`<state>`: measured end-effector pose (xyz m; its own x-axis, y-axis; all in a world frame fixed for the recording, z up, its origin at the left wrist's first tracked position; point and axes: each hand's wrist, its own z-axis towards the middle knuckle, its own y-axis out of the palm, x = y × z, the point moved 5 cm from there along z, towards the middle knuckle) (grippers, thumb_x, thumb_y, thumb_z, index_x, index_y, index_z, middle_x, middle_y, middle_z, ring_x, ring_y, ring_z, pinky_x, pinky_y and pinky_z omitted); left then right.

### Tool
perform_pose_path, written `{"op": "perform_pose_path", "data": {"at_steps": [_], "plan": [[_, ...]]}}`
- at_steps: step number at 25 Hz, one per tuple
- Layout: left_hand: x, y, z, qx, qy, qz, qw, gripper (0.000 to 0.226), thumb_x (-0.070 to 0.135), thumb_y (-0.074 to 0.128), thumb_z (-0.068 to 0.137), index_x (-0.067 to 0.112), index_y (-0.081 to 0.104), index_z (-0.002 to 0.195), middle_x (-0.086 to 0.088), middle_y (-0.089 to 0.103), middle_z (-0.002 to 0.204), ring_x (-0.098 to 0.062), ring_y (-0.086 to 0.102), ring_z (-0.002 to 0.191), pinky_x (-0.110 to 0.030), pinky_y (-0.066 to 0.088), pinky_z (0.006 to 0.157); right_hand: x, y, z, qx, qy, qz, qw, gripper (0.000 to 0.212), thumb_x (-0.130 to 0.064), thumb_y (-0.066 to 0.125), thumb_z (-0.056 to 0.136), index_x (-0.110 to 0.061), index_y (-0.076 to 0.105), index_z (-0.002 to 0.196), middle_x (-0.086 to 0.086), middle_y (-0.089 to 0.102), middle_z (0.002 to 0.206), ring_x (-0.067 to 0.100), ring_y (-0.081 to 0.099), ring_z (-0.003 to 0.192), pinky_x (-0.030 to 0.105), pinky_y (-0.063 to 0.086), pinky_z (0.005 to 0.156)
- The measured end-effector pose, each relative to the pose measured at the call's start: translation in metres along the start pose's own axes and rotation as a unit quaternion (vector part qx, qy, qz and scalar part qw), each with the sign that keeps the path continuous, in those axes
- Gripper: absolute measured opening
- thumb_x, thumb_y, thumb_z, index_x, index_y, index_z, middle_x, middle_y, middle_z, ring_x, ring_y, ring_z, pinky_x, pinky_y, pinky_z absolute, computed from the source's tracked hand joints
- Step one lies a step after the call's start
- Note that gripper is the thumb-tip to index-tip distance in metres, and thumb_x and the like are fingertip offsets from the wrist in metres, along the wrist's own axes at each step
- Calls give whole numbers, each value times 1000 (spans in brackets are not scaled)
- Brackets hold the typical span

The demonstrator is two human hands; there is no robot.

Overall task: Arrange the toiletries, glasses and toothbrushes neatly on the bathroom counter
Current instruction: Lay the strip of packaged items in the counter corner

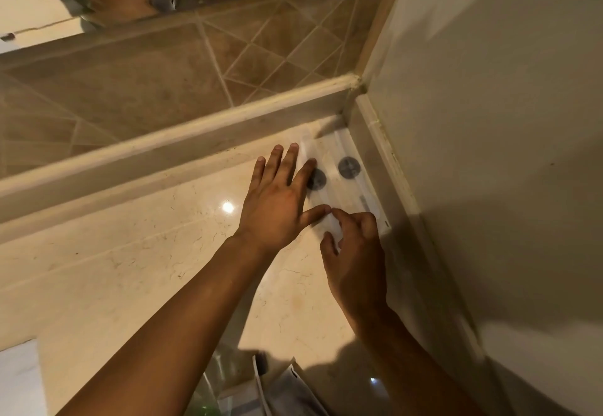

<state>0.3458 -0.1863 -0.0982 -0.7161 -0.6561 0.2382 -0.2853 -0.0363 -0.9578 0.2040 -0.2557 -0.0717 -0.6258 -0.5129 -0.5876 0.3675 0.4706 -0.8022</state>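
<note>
Your desk (pixel 130 268) carries two white packets (pixel 346 183), probably wrapped toothbrushes, in its far right corner, long axes running along the side wall. Your left hand (pixel 280 200) lies flat, released, on them; your right hand (pixel 355 246) pinches their near end.

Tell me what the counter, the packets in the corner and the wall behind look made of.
Counter: polished marble-like stone, cream, thin veins, glossy light reflection. Packets: seemingly thin white plastic or paper wrapping, each with a dark round seal. Back wall: brown ceramic-looking tile, matte, with pale grout lines.
</note>
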Motion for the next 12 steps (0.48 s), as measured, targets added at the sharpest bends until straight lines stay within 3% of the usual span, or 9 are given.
{"op": "perform_pose_path", "data": {"at_steps": [12], "plan": [[1, 8, 2, 6, 13, 26, 1000, 87, 84, 25, 90, 31, 16, 159, -6, 6, 171, -33, -2, 157, -51, -3, 125, 3, -2, -2, 3, 6, 10, 1000, 42, -25, 74, 90, -13, 65, 129, 9, 64, 120, 20, 67, 100, 39, 62, 87]]}}
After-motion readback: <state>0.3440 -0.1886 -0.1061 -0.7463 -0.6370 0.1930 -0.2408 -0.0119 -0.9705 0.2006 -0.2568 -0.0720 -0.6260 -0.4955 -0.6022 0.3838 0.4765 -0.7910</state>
